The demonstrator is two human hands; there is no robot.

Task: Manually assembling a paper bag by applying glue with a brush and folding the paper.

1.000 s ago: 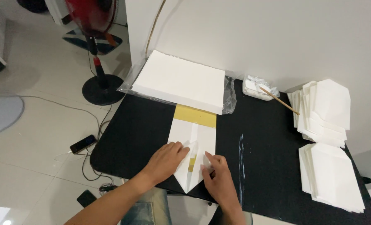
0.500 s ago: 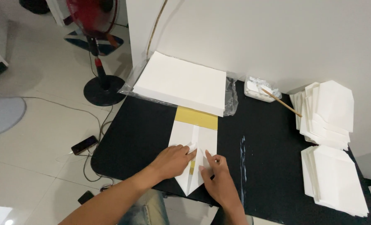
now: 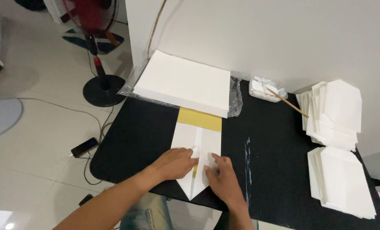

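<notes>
A white paper sheet [image 3: 200, 138] with a yellow strip at its far end lies on the black table [image 3: 147, 132]. Its sides are folded in to a centre seam, and the near end comes to a point at the table's front edge. My left hand [image 3: 175, 164] presses flat on the left flap. My right hand [image 3: 224, 179] presses on the right flap beside the seam. Both hands rest on the paper with fingers together.
A thick stack of white paper [image 3: 183, 81] in clear wrap sits at the back. A small tub of white paste with a wooden stick [image 3: 264, 88] is behind. Folded white pieces are piled at the right [image 3: 333, 113] and lower right [image 3: 341, 181]. A fan stands on the floor [image 3: 98, 79].
Both hands have stayed on the folded sheet, shifting slightly along the flaps near the seam. The sheet has not moved on the table.
</notes>
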